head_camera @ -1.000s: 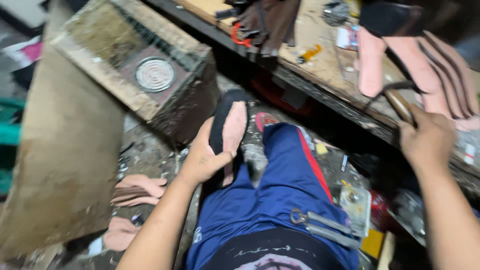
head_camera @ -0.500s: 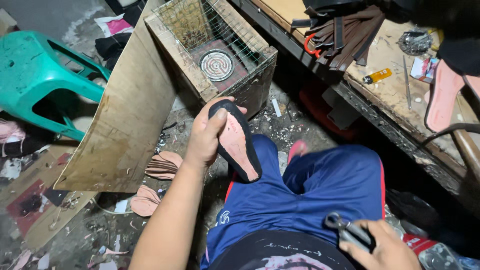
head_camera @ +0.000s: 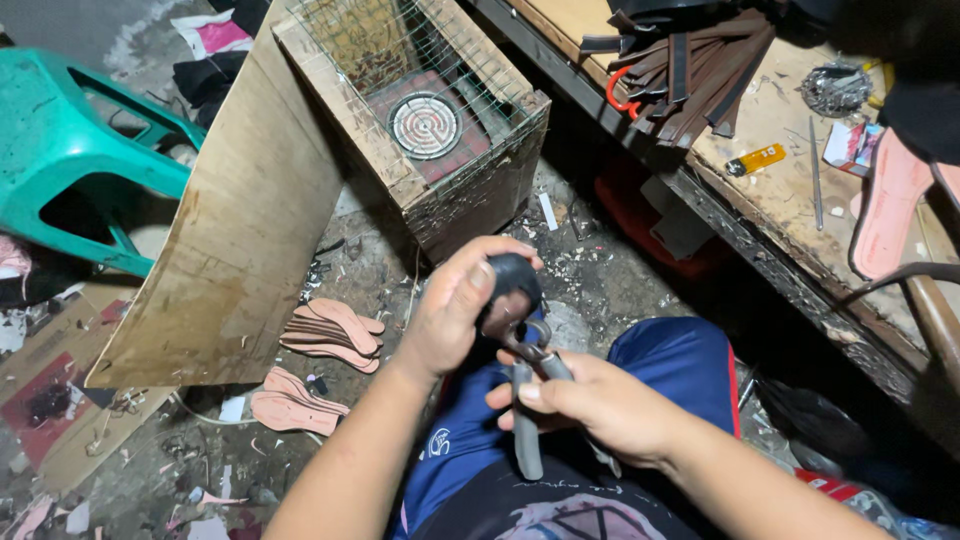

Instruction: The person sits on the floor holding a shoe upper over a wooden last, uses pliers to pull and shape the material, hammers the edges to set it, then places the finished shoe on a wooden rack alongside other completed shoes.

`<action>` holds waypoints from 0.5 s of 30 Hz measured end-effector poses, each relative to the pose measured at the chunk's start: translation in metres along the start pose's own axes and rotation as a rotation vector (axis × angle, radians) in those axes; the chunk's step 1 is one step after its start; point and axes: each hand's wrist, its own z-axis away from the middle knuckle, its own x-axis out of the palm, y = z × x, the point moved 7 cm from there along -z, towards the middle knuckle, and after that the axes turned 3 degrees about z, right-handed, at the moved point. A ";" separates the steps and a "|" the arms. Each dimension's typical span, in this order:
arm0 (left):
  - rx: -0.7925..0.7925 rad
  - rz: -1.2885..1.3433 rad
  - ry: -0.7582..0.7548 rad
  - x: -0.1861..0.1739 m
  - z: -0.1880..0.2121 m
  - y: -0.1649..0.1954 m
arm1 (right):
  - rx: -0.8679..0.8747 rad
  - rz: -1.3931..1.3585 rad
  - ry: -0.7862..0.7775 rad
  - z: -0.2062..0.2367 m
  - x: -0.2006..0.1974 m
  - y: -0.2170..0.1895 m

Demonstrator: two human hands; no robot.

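Here left hand (head_camera: 455, 310) fingers wrap sole (head_camera: 512, 280) — right hand (head_camera: 600, 405) grips pliers (head_camera: 527, 400).

Your one camera sits on your head and looks straight down, close over your hands (head_camera: 470, 310), your lap and the messy floor (head_camera: 200, 470).

small red-white box (head_camera: 848, 143) – on workbench, right

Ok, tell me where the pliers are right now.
In the head view, the pliers are low at centre, gripped in the right hand, jaws up against the black sole in the left hand.
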 end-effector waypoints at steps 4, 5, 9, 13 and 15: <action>0.046 -0.067 -0.024 0.008 0.005 0.007 | 0.114 -0.030 0.001 0.002 0.002 -0.003; 0.018 -0.063 -0.018 0.009 0.006 0.006 | 0.125 -0.029 0.002 0.003 0.001 -0.003; -0.046 -0.066 -0.012 0.015 0.004 0.004 | 0.137 -0.022 0.013 0.011 -0.002 -0.008; 0.050 -0.286 -0.020 0.019 0.000 0.014 | 0.156 -0.119 0.066 0.023 -0.003 -0.013; 0.102 -0.387 -0.026 0.020 0.000 0.019 | 0.153 -0.157 0.109 0.024 -0.003 -0.011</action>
